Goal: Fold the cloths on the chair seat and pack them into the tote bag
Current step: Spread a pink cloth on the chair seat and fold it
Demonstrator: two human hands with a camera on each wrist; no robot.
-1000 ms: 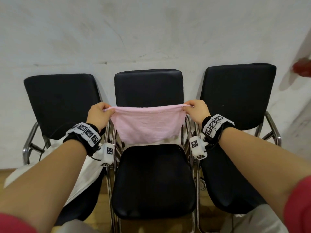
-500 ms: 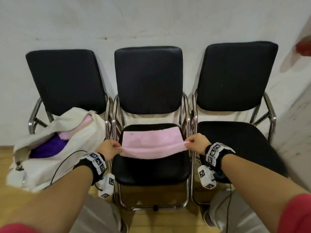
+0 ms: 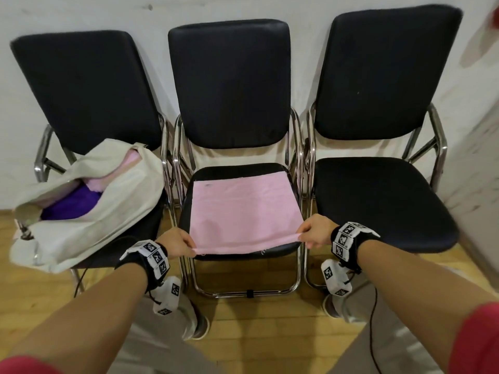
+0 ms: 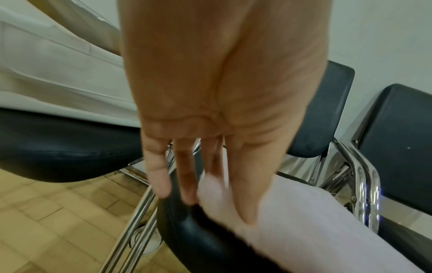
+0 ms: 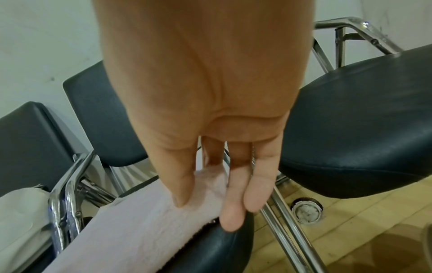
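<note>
A pink cloth lies spread flat over the seat of the middle black chair. My left hand pinches its near left corner, and my right hand pinches its near right corner, both just past the seat's front edge. The left wrist view has the thumb and fingers closed on the pink cloth; the right wrist view shows the same grip on the pink cloth. A cream tote bag lies open on the left chair's seat, holding a purple cloth and a pink one.
Three black chairs with chrome frames stand side by side against a white wall. The right chair has a bare seat. Chrome armrests flank the middle seat. The floor is wooden, and my shoes show near the chair legs.
The cloth was held up stretched in the air, then lowered; it now lies flat over the middle seat, with both hands drawn toward the seat's front edge, still gripping its corners.
</note>
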